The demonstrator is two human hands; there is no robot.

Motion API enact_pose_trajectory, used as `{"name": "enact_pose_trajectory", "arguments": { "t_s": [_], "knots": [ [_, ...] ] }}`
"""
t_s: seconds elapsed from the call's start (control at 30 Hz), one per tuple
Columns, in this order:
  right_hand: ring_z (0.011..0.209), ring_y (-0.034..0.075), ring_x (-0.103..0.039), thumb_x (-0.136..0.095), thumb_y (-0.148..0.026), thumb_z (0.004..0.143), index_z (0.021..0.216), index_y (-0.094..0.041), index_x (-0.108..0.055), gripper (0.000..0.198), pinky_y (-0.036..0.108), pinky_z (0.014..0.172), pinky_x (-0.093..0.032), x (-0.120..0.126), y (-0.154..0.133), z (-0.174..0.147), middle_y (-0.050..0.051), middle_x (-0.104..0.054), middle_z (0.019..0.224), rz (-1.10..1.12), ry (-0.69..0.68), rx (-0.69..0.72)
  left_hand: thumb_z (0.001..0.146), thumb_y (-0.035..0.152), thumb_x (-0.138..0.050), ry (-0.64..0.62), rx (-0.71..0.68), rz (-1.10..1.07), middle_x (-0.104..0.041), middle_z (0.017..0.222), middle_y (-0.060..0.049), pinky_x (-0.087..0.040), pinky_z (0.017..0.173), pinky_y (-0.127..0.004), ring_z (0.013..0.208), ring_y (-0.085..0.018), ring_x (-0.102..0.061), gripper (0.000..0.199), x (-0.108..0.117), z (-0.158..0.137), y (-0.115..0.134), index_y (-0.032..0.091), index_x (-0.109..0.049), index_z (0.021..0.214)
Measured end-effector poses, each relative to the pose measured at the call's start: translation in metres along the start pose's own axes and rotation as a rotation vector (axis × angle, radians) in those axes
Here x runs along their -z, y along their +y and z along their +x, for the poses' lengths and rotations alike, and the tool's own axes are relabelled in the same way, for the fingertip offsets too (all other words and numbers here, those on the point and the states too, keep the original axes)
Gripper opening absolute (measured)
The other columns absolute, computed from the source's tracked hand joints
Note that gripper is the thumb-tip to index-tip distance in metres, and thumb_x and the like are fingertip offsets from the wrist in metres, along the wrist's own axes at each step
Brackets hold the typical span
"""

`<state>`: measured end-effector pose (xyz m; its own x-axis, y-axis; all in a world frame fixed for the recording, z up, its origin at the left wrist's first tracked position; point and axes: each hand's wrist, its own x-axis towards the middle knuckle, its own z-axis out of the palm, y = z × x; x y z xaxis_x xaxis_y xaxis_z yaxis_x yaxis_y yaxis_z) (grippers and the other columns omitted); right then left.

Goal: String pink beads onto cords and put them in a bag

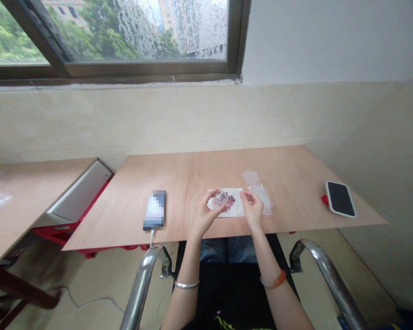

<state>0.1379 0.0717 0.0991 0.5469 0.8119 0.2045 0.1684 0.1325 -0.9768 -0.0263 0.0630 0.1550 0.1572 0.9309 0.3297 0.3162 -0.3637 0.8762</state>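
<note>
My left hand (205, 214) curves its thumb and fingers around a small clear round container (220, 197), held over the left part of a white sheet (239, 211). Small pink and dark beads (230, 203) lie in a cluster on the sheet, just right of the container. At the sheet's right edge, my right hand (253, 209) has thumb and forefinger pinched together. Whatever may be between those fingertips is too small to make out. Clear plastic bags (266, 198) lie beside and beyond my right hand.
A phone (154, 210) with a white charging cable (152, 238) lies on the table's left side. Another phone (341, 199) rests on a red object at the right. Metal armrests (146, 279) flank me. A second table (37, 188) stands at the left.
</note>
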Motion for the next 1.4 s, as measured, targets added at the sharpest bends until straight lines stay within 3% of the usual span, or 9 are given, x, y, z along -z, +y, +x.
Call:
{"name": "enact_pose_trajectory", "arguments": {
  "t_s": [0.13,0.27,0.4,0.53,0.73,1.0,1.13,1.3,1.4],
  "knots": [
    [0.089,0.020,-0.058,-0.060,-0.042,0.079,0.084,-0.019,-0.067,0.025,0.030,0.069,-0.045,0.002,-0.051,-0.007,0.007,-0.064,0.091,-0.015,-0.134,0.175,0.073,0.038,-0.071,-0.005,-0.012,0.016,-0.065,0.109,-0.008,-0.048,0.090,-0.041,0.103,-0.023,-0.060,0.046,-0.003,0.000,0.000,0.022,-0.058,0.114],
    [0.103,0.021,-0.055,-0.061,-0.040,0.079,0.095,-0.023,-0.068,0.025,0.033,0.080,-0.045,0.001,-0.059,-0.010,0.007,-0.061,0.108,-0.045,-0.241,0.262,0.074,0.038,-0.070,-0.008,-0.004,0.009,-0.065,0.109,-0.007,-0.048,0.091,-0.040,0.103,-0.023,-0.060,0.043,-0.004,0.001,0.000,0.022,-0.059,0.113],
    [0.088,0.019,-0.059,-0.049,-0.041,0.085,0.098,-0.017,-0.065,0.031,0.031,0.073,-0.046,-0.003,-0.018,-0.002,0.009,-0.065,0.098,0.011,-0.123,0.114,0.074,0.037,-0.070,0.044,0.030,-0.003,-0.065,0.110,-0.007,-0.045,0.094,-0.039,0.105,-0.022,-0.059,0.041,0.003,0.006,0.002,0.022,-0.059,0.111],
    [0.068,0.019,-0.057,-0.062,-0.031,0.070,0.081,-0.015,-0.065,0.020,0.031,0.064,-0.045,-0.009,0.041,0.001,0.006,-0.065,0.077,-0.208,-0.252,-0.042,0.075,0.034,-0.069,0.139,0.048,0.000,-0.065,0.107,-0.008,-0.045,0.094,-0.039,0.103,-0.021,-0.059,0.035,0.014,0.011,0.005,0.020,-0.061,0.106],
    [0.070,0.018,-0.053,-0.064,-0.024,0.065,0.073,-0.017,-0.063,0.011,0.031,0.069,-0.044,-0.017,0.072,-0.011,0.003,-0.058,0.074,-0.439,-0.268,0.070,0.074,0.035,-0.070,0.126,0.041,-0.049,-0.066,0.106,-0.008,-0.045,0.093,-0.039,0.102,-0.021,-0.060,0.037,0.010,0.008,0.007,0.020,-0.061,0.107],
    [0.079,0.021,-0.054,-0.061,-0.022,0.069,0.070,-0.015,-0.064,0.008,0.034,0.079,-0.043,-0.020,0.067,-0.020,0.006,-0.054,0.077,-0.464,-0.230,0.118,0.077,0.033,-0.068,0.079,0.012,-0.065,-0.065,0.110,-0.007,-0.046,0.093,-0.038,0.104,-0.020,-0.059,0.037,-0.002,0.004,0.004,0.021,-0.059,0.111],
    [0.074,0.019,-0.054,-0.057,-0.021,0.073,0.073,-0.014,-0.065,0.011,0.033,0.074,-0.044,-0.018,0.058,-0.019,0.007,-0.058,0.077,-0.395,-0.177,0.078,0.075,0.036,-0.069,0.072,0.032,-0.062,-0.064,0.111,-0.008,-0.046,0.093,-0.037,0.105,-0.021,-0.059,0.041,-0.002,0.004,0.004,0.021,-0.058,0.112],
    [0.070,0.018,-0.054,-0.056,-0.032,0.078,0.080,-0.013,-0.066,0.021,0.030,0.065,-0.043,-0.006,0.012,-0.007,0.007,-0.061,0.077,-0.194,0.015,0.076,0.072,0.038,-0.071,0.052,0.052,-0.047,-0.065,0.110,-0.008,-0.047,0.092,-0.038,0.104,-0.021,-0.059,0.044,-0.003,0.003,0.004,0.020,-0.059,0.111],
    [0.072,0.016,-0.055,-0.058,-0.039,0.080,0.085,-0.015,-0.066,0.026,0.027,0.060,-0.042,0.002,-0.030,-0.003,0.007,-0.062,0.085,-0.086,0.016,0.148,0.071,0.040,-0.072,0.021,0.072,-0.047,-0.065,0.108,-0.007,-0.048,0.089,-0.038,0.102,-0.022,-0.060,0.044,-0.006,0.003,0.005,0.021,-0.060,0.109]
  ]
}}
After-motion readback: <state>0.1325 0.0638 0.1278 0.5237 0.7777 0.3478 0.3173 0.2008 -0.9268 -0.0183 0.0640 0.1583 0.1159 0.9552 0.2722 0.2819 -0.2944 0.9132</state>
